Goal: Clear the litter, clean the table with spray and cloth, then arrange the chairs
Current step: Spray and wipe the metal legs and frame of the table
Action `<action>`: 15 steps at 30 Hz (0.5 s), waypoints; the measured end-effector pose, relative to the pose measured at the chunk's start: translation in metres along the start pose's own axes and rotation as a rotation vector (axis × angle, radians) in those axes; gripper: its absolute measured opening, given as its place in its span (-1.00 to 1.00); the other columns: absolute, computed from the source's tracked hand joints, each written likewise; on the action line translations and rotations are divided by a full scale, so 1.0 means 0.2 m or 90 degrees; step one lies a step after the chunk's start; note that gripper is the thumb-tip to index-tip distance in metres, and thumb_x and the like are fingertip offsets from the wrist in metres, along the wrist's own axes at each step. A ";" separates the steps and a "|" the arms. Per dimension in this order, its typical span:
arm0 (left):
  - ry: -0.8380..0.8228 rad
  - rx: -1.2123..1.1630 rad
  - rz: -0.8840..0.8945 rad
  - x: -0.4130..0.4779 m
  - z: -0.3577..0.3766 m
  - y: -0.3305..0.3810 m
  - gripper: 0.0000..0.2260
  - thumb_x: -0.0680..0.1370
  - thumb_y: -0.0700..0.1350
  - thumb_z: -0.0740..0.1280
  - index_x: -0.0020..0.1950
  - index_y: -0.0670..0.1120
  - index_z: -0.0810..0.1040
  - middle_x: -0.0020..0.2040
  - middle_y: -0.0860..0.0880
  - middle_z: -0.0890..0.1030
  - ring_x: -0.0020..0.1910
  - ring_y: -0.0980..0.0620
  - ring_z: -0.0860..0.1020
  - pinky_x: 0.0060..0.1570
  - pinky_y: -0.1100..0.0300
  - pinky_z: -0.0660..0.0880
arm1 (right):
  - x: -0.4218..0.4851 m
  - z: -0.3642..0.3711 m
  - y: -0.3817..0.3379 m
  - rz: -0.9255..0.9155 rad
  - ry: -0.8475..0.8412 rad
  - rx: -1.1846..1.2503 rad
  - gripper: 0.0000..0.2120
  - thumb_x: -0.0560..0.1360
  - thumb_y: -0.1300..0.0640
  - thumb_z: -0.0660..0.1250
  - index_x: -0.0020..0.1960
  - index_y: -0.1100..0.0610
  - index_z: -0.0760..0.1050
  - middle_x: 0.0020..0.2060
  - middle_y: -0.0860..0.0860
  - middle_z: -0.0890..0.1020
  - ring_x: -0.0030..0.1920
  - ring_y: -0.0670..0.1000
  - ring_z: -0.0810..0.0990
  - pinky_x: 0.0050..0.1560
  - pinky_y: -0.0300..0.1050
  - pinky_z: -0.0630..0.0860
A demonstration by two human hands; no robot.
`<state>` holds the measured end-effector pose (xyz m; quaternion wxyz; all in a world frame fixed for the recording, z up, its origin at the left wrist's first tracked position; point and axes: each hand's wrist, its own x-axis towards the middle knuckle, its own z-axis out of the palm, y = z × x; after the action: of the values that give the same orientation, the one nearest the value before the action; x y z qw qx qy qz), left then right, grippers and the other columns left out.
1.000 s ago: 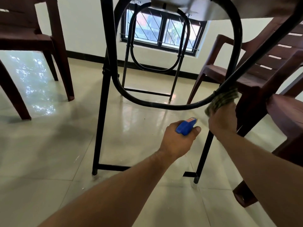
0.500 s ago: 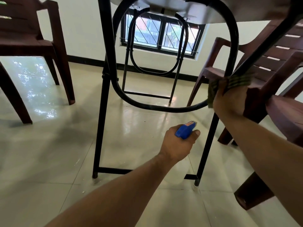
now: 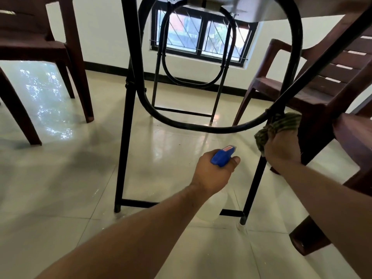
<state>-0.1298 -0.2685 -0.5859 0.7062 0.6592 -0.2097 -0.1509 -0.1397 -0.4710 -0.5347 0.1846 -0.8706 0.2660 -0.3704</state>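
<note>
I look from low down under the table (image 3: pixel 261 11), at its black metal folding legs (image 3: pixel 128 117). My left hand (image 3: pixel 213 174) grips a spray bottle with a blue trigger head (image 3: pixel 222 157); its clear body (image 3: pixel 213 206) hangs below the hand. My right hand (image 3: pixel 281 148) holds a green checked cloth (image 3: pixel 281 123) wrapped round the near right table leg, just under the curved brace. Brown plastic chairs stand at the left (image 3: pixel 40 47) and at the right (image 3: pixel 332 81).
Another brown chair (image 3: pixel 358 148) is close at the right edge, touching the table's slanted strut. The floor is glossy cream tile (image 3: pixel 70 178). A barred window (image 3: pixel 203 39) sits in the white far wall beyond the table's far legs.
My right hand has slid the cloth back down the right leg after moving up half a second ago. The left hand with the spray bottle has barely moved.
</note>
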 end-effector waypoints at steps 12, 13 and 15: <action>0.005 0.066 -0.045 -0.04 0.02 -0.29 -0.74 0.56 0.07 0.43 0.05 -0.11 0.58 -0.22 -0.13 0.55 -0.30 -0.01 0.46 -0.20 0.06 0.55 | -0.41 0.35 0.41 0.178 -0.158 -0.061 -0.74 0.59 0.04 0.28 0.05 0.26 0.51 -0.07 0.18 0.63 -0.10 0.18 0.61 -0.06 -0.07 0.49; 0.002 0.065 -0.051 -0.04 0.02 -0.31 -0.76 0.57 0.06 0.43 0.03 -0.11 0.58 -0.23 -0.10 0.54 -0.30 -0.01 0.45 -0.21 0.10 0.53 | -0.44 0.39 0.46 0.225 -0.168 -0.048 -0.74 0.58 0.06 0.28 0.06 0.28 0.52 -0.10 0.20 0.63 -0.15 0.17 0.61 -0.10 -0.05 0.54; -0.008 0.068 -0.059 -0.05 0.04 -0.32 -0.78 0.57 0.05 0.43 0.00 -0.10 0.57 -0.23 -0.09 0.54 -0.30 -0.01 0.45 -0.20 0.13 0.51 | -0.47 0.39 0.45 0.257 -0.124 0.008 -0.73 0.58 0.04 0.26 0.06 0.26 0.52 -0.09 0.17 0.64 -0.15 0.16 0.61 -0.07 0.01 0.58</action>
<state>-0.1379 -0.2760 -0.6499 0.6612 0.7038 -0.1907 -0.1763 -0.1654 -0.4767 -0.6847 0.2856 -0.8302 0.4132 -0.2417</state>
